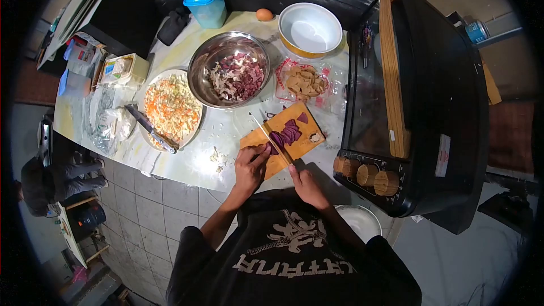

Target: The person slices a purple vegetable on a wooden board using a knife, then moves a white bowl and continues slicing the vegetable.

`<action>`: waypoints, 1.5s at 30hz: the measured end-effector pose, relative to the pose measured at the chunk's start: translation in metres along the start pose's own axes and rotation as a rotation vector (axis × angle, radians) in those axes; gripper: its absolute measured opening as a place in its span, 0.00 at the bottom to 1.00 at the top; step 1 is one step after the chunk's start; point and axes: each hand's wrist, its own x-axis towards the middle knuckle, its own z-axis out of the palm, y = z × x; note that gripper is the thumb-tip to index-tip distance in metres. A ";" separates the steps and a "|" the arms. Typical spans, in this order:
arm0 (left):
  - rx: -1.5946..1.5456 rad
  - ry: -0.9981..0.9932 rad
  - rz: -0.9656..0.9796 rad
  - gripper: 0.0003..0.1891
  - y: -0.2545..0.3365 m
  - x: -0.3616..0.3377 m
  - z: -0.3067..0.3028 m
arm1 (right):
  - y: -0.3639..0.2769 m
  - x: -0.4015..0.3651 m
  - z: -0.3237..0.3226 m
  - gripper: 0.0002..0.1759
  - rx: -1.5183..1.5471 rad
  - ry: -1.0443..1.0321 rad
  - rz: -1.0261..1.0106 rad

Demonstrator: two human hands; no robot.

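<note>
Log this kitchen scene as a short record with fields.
left hand: fingers curled on purple slices
right hand: grips knife, blade across the slices
under the slices: wooden cutting board on the counter
behind the board: steel bowl of chopped pink and white pieces, white bowl
left of the board: plate of shredded vegetables, second knife on it
right of the board: black oven

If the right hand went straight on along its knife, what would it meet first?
Probably the purple slices on the cutting board, lying against the knife blade ahead of the right hand; beyond the board, the line leads to the steel bowl. Height is hard to judge.
</note>
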 end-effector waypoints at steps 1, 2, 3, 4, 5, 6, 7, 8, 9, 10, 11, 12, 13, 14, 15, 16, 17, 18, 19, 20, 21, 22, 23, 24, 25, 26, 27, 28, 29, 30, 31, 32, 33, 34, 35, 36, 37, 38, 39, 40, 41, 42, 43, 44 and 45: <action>-0.002 -0.004 -0.002 0.16 -0.001 0.000 0.001 | -0.002 -0.001 -0.003 0.35 0.025 -0.021 -0.010; -0.015 0.004 0.013 0.16 -0.003 -0.001 0.003 | -0.005 -0.002 -0.005 0.35 0.026 -0.021 -0.005; -0.026 0.013 0.027 0.16 -0.004 0.000 0.003 | -0.007 -0.002 -0.006 0.36 0.001 -0.002 -0.032; -0.025 0.010 0.027 0.16 -0.004 0.000 0.002 | -0.008 -0.003 -0.006 0.37 -0.023 0.017 -0.060; -0.021 0.000 0.036 0.16 -0.005 0.000 0.001 | -0.008 -0.003 -0.006 0.37 -0.022 0.016 -0.059; -0.017 -0.012 0.045 0.15 -0.005 0.001 0.000 | -0.008 -0.003 -0.005 0.36 -0.019 0.017 -0.060; -0.018 -0.014 0.044 0.15 -0.004 0.001 -0.001 | -0.008 -0.003 -0.004 0.35 -0.017 0.019 -0.060; -0.019 -0.012 0.050 0.15 -0.004 0.002 -0.001 | -0.007 -0.004 -0.003 0.35 -0.017 0.019 -0.057; -0.019 -0.010 0.056 0.14 -0.004 0.002 -0.001 | -0.007 -0.004 -0.001 0.35 -0.013 0.022 -0.058; -0.019 -0.013 0.055 0.14 -0.004 0.001 -0.002 | -0.007 -0.005 0.001 0.35 -0.009 0.026 -0.058; -0.020 -0.011 0.053 0.13 -0.004 0.001 -0.002 | -0.007 -0.005 0.001 0.35 -0.008 0.025 -0.055; -0.020 -0.009 0.051 0.13 -0.004 0.001 -0.002 | -0.008 -0.006 0.000 0.34 -0.002 0.016 -0.051; -0.022 -0.013 0.052 0.13 -0.005 0.001 -0.002 | -0.009 -0.006 0.000 0.34 0.004 0.006 -0.046; -0.018 -0.010 0.054 0.12 -0.006 0.000 -0.001 | -0.008 -0.007 0.001 0.34 0.006 0.007 -0.042; -0.014 -0.007 0.057 0.12 -0.006 0.000 0.000 | -0.007 -0.008 0.002 0.34 0.011 0.011 -0.045; -0.015 -0.010 0.057 0.12 -0.006 0.000 0.000 | -0.006 -0.009 0.003 0.34 0.017 0.015 -0.048; -0.014 -0.010 0.058 0.12 -0.007 -0.001 0.000 | -0.005 -0.009 0.005 0.34 0.018 0.014 -0.046; -0.015 -0.011 0.058 0.12 -0.006 -0.001 0.000 | -0.004 -0.009 0.006 0.34 0.008 0.028 -0.047; -0.016 -0.013 0.058 0.12 -0.006 -0.001 0.000 | -0.003 -0.009 0.007 0.34 -0.002 0.042 -0.049; -0.013 -0.022 0.058 0.12 -0.006 0.000 -0.001 | -0.002 -0.009 0.008 0.34 -0.001 0.042 -0.046; -0.011 -0.031 0.058 0.12 -0.006 0.000 -0.001 | -0.003 -0.009 0.007 0.34 -0.003 0.037 -0.051; -0.012 -0.033 0.059 0.12 -0.006 0.000 -0.001 | -0.004 -0.008 0.007 0.35 -0.006 0.032 -0.057; -0.013 -0.031 0.061 0.12 -0.006 0.000 -0.001 | -0.005 -0.008 0.006 0.35 -0.005 0.033 -0.055; -0.014 -0.029 0.063 0.13 -0.006 0.000 -0.001 | -0.008 -0.009 0.005 0.31 -0.032 0.026 -0.037; -0.014 -0.031 0.062 0.13 -0.006 0.000 -0.001 | -0.009 -0.009 0.005 0.28 -0.060 0.019 -0.020; -0.013 -0.031 0.060 0.13 -0.006 0.000 -0.001 | -0.008 -0.009 0.006 0.28 -0.059 0.018 -0.019; -0.013 -0.032 0.057 0.13 -0.006 0.000 -0.001 | -0.006 -0.008 0.007 0.28 -0.063 0.015 -0.024; -0.013 -0.032 0.056 0.13 -0.006 0.000 -0.001 | -0.005 -0.007 0.008 0.28 -0.067 0.013 -0.029; -0.016 -0.033 0.059 0.13 -0.006 0.001 -0.002 | -0.004 -0.007 0.008 0.28 -0.067 0.013 -0.028; -0.020 -0.034 0.062 0.12 -0.006 0.001 -0.002 | -0.004 -0.007 0.009 0.32 -0.071 0.013 -0.012; -0.021 -0.037 0.061 0.12 -0.007 0.000 -0.001 | -0.005 -0.007 0.009 0.36 -0.074 0.013 0.003; -0.031 -0.036 0.061 0.12 -0.009 0.000 0.000 | -0.005 -0.008 0.009 0.36 -0.073 0.012 0.006; -0.041 -0.035 0.061 0.12 -0.009 0.000 0.001 | -0.008 -0.008 0.007 0.36 -0.091 0.000 0.027; -0.042 -0.037 0.058 0.12 -0.010 -0.001 0.001 | -0.010 -0.008 0.006 0.36 -0.110 -0.012 0.047; -0.045 -0.036 0.061 0.12 -0.010 -0.001 0.001 | -0.010 -0.008 0.007 0.36 -0.109 -0.015 0.049; -0.049 -0.034 0.065 0.12 -0.010 0.000 0.001 | -0.009 -0.007 0.007 0.35 -0.106 -0.024 0.063; -0.049 -0.036 0.062 0.12 -0.010 0.000 0.001 | -0.009 -0.007 0.007 0.35 -0.103 -0.032 0.077; -0.053 -0.037 0.059 0.13 -0.010 0.000 0.001 | -0.009 -0.008 0.008 0.35 -0.103 -0.034 0.079; -0.057 -0.038 0.056 0.13 -0.009 0.000 0.000 | -0.010 -0.008 0.009 0.31 -0.118 0.006 0.062; -0.056 -0.039 0.053 0.13 -0.009 0.000 0.000 | -0.010 -0.009 0.010 0.28 -0.134 0.046 0.044; -0.053 -0.046 0.052 0.14 -0.009 0.000 0.000 | -0.010 -0.009 0.010 0.28 -0.134 0.043 0.045; -0.050 -0.053 0.053 0.14 -0.009 0.000 0.000 | -0.010 -0.009 0.010 0.28 -0.137 0.035 0.045; -0.050 -0.055 0.052 0.14 -0.010 0.000 0.000 | -0.011 -0.008 0.010 0.28 -0.139 0.029 0.045; -0.061 -0.058 0.053 0.15 -0.010 0.000 -0.001 | -0.012 -0.009 0.009 0.28 -0.139 0.028 0.047; -0.072 -0.062 0.053 0.16 -0.010 0.000 -0.001 | -0.014 -0.009 0.008 0.28 -0.136 0.030 0.061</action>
